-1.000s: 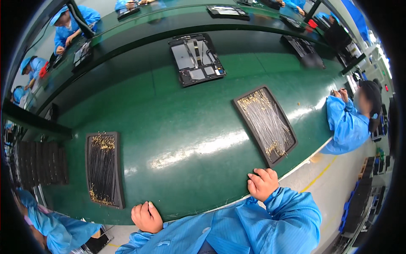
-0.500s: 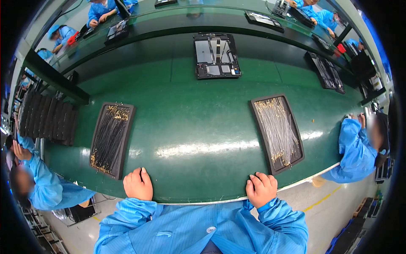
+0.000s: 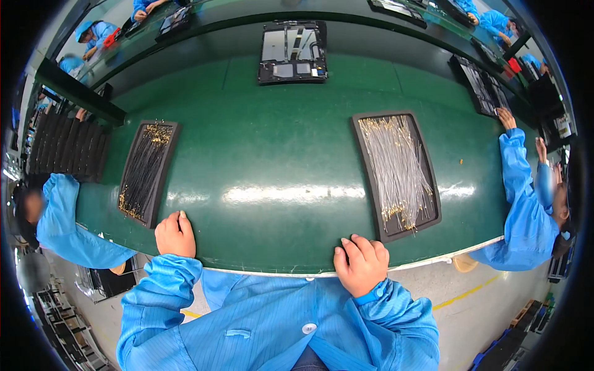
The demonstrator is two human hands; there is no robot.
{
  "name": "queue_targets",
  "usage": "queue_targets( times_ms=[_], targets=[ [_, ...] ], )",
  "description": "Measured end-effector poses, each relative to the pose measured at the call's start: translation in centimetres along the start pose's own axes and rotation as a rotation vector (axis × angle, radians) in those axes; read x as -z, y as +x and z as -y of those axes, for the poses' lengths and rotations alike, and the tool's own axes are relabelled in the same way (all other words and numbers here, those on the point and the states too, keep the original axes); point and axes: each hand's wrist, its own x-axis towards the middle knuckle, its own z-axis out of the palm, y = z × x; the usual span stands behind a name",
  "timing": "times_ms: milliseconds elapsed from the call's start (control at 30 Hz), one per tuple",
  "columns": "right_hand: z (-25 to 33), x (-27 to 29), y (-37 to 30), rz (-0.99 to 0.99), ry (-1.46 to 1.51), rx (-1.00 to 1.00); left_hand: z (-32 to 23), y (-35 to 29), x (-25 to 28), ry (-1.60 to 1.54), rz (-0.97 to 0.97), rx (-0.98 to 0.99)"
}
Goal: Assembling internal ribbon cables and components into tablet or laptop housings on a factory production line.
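My left hand (image 3: 176, 235) rests on the front edge of the green table, just below a dark tray (image 3: 159, 193) of black thin cables with gold-coloured ends. It holds nothing, its thumb apart from loosely bent fingers. Farther right along the same edge lies my right hand (image 3: 362, 264), palm down and fingers spread, also without anything in it. Just beyond it stands a second dark tray (image 3: 427, 213), filled with pale grey thin cables (image 3: 396, 167) that have gold-coloured ends. Neither hand touches a tray.
A flat electronic device (image 3: 292, 55) with its inside exposed lies at the back centre. At the right, a co-worker's hand (image 3: 506, 119) reaches a similar dark device (image 3: 481, 86). Stacked black trays (image 3: 65, 145) stand at the left, near another co-worker's sleeve (image 3: 59, 207). A shelf spans the back.
The whole view has shifted, so trays and device sit higher. Both my hands still rest at the table edge. The right co-worker has stretched an arm to the device on that side.
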Motion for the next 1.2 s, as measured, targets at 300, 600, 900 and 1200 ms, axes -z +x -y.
queue_targets(
  times_ms=[300, 600, 900, 1200],
  targets=[
    [-0.9, -0.2, -0.3, 0.028, 0.052, 0.005, -0.4, -0.2, -0.3, 0.03, 0.007, -0.002],
    [-0.8, 0.0, -0.6, 0.03, 0.071, 0.005, 0.1, -0.6, -0.2, 0.03, -0.004, -0.026],
    [-0.7, -0.1, -0.3, -0.008, 0.032, 0.013, 0.0, -0.3, -0.6, 0.059, -0.015, -0.002],
    [-0.1, -0.3, -0.8, -0.045, -0.008, 0.018, 0.3, -0.1, -1.2, -0.009, -0.071, -0.02]
  ],
)
